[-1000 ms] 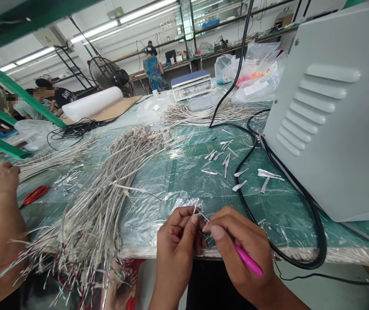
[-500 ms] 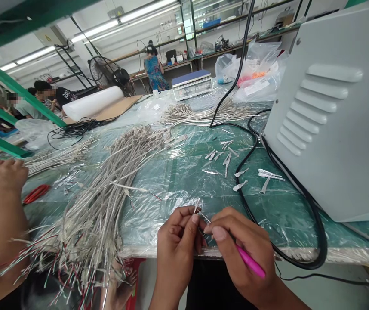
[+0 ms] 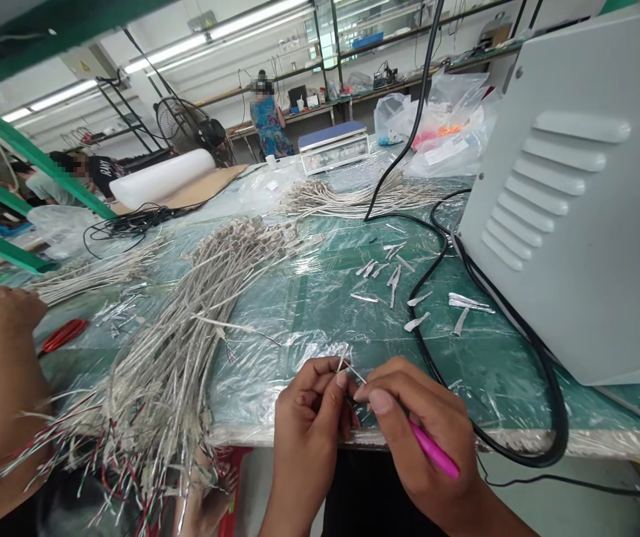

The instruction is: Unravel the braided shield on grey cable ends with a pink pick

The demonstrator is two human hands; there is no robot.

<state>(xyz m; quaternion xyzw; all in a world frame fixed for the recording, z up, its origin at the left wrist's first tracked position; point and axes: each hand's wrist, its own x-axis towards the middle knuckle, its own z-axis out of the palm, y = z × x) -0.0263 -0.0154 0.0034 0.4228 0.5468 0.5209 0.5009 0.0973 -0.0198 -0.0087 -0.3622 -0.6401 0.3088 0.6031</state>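
Observation:
At the table's front edge my left hand (image 3: pixel 314 418) is closed, thumb and forefinger pinching a small whitish cable end (image 3: pixel 342 361). Most of that cable is hidden by the fingers. My right hand (image 3: pixel 424 425) grips a pink-handled pick (image 3: pixel 435 453) like a pen. Its thin metal shaft points left, with the tip at the cable end. To the left lies a big bundle of grey braided cables (image 3: pixel 208 313), their stripped ends with fine coloured wires hanging over the edge. One single cable (image 3: pixel 230 325) sticks out of the bundle toward my hands.
A co-worker's hand (image 3: pixel 7 317) is at the far left, near red-handled pliers (image 3: pixel 65 335). Silvery foil scraps (image 3: pixel 394 276) lie ahead. A grey metal housing (image 3: pixel 588 201) and a looping black cord (image 3: pixel 426 350) occupy the right. More cables (image 3: pixel 347 198) lie behind.
My hands have hardly moved; the pick's tip remains at the cable end. At the far left the co-worker's hand has shifted slightly downward.

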